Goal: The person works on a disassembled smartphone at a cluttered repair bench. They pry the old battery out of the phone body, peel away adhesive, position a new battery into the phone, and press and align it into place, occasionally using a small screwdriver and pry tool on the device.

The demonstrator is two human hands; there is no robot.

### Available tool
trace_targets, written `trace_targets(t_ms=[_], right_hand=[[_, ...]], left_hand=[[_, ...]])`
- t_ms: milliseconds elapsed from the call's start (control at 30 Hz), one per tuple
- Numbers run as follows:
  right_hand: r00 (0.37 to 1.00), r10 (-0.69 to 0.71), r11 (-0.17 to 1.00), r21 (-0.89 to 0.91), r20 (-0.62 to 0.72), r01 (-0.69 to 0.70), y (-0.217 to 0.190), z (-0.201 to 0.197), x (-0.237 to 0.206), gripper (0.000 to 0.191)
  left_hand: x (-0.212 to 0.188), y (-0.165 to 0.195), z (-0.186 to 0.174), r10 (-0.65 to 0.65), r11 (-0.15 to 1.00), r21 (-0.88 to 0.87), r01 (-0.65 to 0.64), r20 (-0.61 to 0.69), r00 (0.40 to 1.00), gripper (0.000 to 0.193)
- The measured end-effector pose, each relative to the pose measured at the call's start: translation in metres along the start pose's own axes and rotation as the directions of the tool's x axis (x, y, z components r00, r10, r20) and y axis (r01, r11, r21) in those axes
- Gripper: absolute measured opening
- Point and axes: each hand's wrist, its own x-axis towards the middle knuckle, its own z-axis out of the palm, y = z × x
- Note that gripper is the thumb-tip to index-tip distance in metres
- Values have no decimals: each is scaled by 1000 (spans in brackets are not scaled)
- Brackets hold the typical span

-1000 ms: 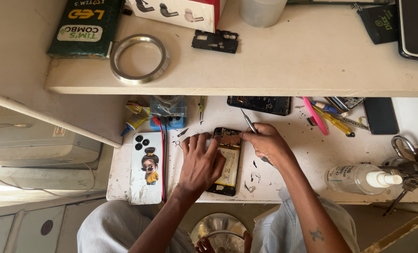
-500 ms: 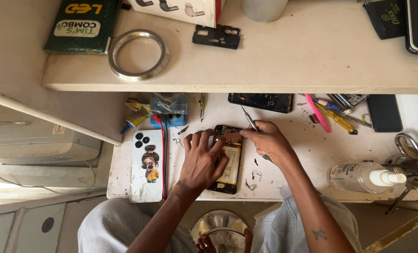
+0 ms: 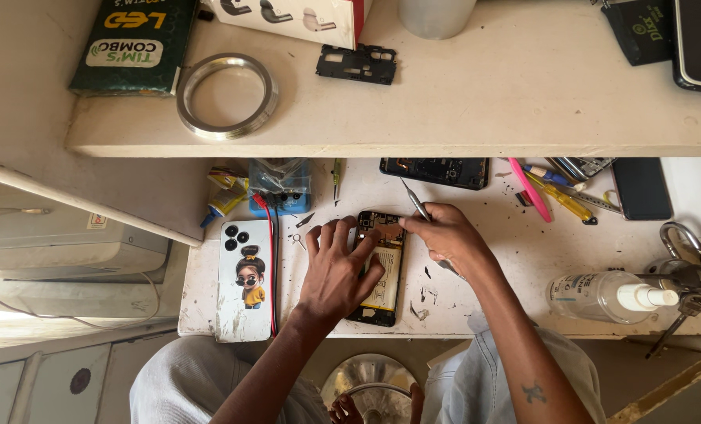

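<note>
Under my left hand [image 3: 336, 271] the opened phone [image 3: 379, 271] shows black edges and a pale yellowish battery. Left of that phone lies a white phone case [image 3: 244, 281] with a cartoon girl in yellow; right of it, a pink tool [image 3: 529, 188] and yellow pens [image 3: 564, 202].
</note>
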Motion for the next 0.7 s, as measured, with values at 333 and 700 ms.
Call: trace_targets(t_ms=[333, 700], right_hand=[[996, -92, 994, -62, -1, 92, 2, 3, 2, 22], [998, -59, 998, 15, 27, 59, 4, 0, 2, 22]], left_hand=[[-2, 1, -1, -2, 1000, -31, 2, -13, 1000, 43], [-2, 1, -3, 19, 999, -50, -22, -55, 998, 42]])
